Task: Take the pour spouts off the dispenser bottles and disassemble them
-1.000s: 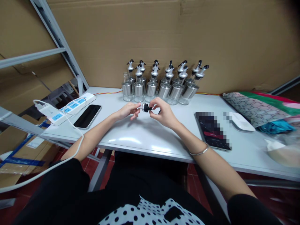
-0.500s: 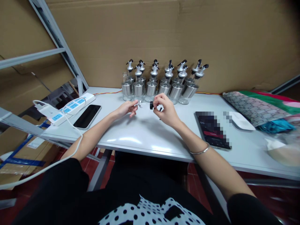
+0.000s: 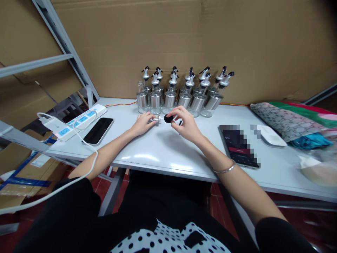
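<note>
My left hand (image 3: 143,124) is closed on a small silver-and-clear spout piece (image 3: 158,119), which pokes out past the fingertips toward the right. In my right hand (image 3: 186,123), pinched between thumb and fingers, is a black round stopper piece (image 3: 167,119); a thin dark part shows below those fingers. A narrow gap lies between the two pieces. Just behind my hands stand several glass oil bottles (image 3: 170,100) with steel sleeves, most topped by silver pourers with black levers. The front left bottle (image 3: 142,98) has an open neck with no pourer.
A phone (image 3: 98,131) and a white power strip (image 3: 81,121) lie at left, their white cable crossing my left arm. On the right are a dark tablet-like device (image 3: 238,146), a white object (image 3: 272,136) and patterned bags (image 3: 289,121). Cardboard (image 3: 163,35) backs the table.
My left hand has turned palm down, its fingers closing round the spout piece. The black stopper piece has tilted so its round face shows, and it has shifted slightly left.
</note>
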`<state>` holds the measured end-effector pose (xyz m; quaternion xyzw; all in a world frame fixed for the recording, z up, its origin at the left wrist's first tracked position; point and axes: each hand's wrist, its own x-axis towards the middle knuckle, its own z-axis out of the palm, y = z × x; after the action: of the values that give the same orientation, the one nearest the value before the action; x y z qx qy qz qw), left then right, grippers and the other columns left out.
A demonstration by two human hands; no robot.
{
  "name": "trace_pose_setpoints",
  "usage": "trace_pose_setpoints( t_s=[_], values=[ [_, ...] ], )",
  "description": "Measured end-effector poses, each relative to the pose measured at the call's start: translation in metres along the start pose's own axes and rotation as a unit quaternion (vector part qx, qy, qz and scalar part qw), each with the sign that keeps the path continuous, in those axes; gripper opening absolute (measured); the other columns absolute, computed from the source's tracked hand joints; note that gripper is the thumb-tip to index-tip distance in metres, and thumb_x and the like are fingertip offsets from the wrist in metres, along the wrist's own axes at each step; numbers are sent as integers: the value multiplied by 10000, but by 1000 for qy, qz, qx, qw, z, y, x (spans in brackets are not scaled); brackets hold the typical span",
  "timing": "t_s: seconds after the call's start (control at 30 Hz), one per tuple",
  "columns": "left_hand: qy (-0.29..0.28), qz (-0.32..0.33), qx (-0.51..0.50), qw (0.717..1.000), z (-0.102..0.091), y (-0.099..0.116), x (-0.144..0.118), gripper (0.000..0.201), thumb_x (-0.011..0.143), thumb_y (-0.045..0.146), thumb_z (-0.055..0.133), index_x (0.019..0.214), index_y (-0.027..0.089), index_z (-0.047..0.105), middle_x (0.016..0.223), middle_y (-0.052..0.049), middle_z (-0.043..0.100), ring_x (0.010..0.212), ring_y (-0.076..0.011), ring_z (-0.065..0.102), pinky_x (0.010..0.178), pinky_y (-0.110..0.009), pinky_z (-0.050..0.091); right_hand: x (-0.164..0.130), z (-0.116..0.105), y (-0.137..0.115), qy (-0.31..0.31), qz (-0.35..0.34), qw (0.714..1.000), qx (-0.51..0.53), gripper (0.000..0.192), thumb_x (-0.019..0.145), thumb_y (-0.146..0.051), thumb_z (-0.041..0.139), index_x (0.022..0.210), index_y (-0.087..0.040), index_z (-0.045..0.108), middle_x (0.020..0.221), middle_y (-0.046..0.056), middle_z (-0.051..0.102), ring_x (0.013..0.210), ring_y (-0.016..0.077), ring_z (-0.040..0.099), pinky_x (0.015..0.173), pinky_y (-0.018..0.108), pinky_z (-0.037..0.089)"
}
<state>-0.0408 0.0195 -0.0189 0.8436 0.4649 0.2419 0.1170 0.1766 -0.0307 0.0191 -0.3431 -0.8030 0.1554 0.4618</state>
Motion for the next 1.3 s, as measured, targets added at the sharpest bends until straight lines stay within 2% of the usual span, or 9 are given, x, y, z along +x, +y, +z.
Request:
trace_pose_setpoints(
  t_s=[0.23, 0.63, 0.7, 0.77, 0.87, 0.93, 1.03, 1.13, 1.3],
  values=[
    [-35, -5, 16, 999, 5, 3, -1, 290, 896, 310, 487, 1161, 209, 547, 1180, -85, 546, 1158, -252, 471, 967, -409, 330, -7, 15, 9, -202, 27, 979, -9, 266, 727, -129, 597, 971, -180, 689, 885, 50, 606, 737, 144, 579, 692, 283, 497],
    [-18, -22, 36, 999, 9, 4, 4, 189, 899, 327, 493, 986, 183, 579, 1082, -76, 589, 1092, -251, 495, 935, -407, 342, -8, 11, 6, -267, 157, 925, 221, 342, 690, -213, 666, 1029, -177, 633, 911, 55, 714, 871, 177, 674, 832, 354, 532],
    [-16, -24, 46, 999, 9, 5, 6, 216, 898, 329, 497, 1039, 181, 569, 1107, -85, 584, 1100, -256, 492, 933, -411, 346, -6, 12, 5, -253, 156, 927, 229, 265, 703, -182, 622, 967, -175, 647, 887, 49, 716, 860, 178, 680, 815, 347, 536],
    [-13, -24, 46, 999, 9, 5, 7, 265, 899, 332, 499, 1115, 184, 543, 1126, -90, 579, 1105, -256, 492, 933, -411, 349, -3, 8, 4, -187, 148, 953, 185, 221, 725, -122, 520, 886, -176, 662, 836, 39, 713, 811, 173, 682, 790, 336, 529],
    [-11, -23, 39, 999, 9, 5, 6, 298, 899, 337, 498, 1157, 188, 519, 1138, -90, 577, 1100, -254, 496, 933, -410, 353, 4, -6, 4, -39, 126, 991, 25, 296, 682, -46, 407, 741, -180, 663, 738, 25, 688, 710, 170, 653, 734, 311, 495],
    [-13, -21, 37, 999, 9, 5, 5, 278, 901, 335, 497, 1134, 185, 531, 1147, -88, 577, 1104, -258, 497, 937, -416, 353, 8, -19, 7, -20, 130, 990, -59, 301, 660, -34, 391, 679, -182, 652, 672, 14, 664, 652, 166, 619, 673, 287, 467],
    [-14, -17, 33, 999, 9, 5, 5, 259, 904, 330, 494, 1113, 185, 545, 1138, -80, 582, 1111, -256, 497, 946, -421, 353, 9, -34, 14, -144, 162, 970, -114, 307, 660, -23, 388, 661, -172, 657, 625, 5, 651, 608, 144, 587, 628, 246, 435],
    [-12, -20, 32, 999, 9, 3, 4, 274, 906, 334, 491, 1132, 188, 543, 1113, -73, 586, 1097, -244, 504, 948, -410, 356, 7, -40, 22, -289, 203, 923, -152, 312, 662, -14, 416, 722, -149, 691, 689, 22, 691, 642, 132, 594, 638, 215, 428],
    [-13, -20, 32, 999, 8, 3, 3, 274, 906, 340, 485, 1128, 189, 543, 1122, -71, 590, 1097, -242, 504, 954, -409, 356, 5, -38, 27, -360, 237, 889, -155, 352, 657, -7, 419, 802, -130, 715, 752, 48, 715, 675, 139, 609, 625, 199, 437]
  ],
)
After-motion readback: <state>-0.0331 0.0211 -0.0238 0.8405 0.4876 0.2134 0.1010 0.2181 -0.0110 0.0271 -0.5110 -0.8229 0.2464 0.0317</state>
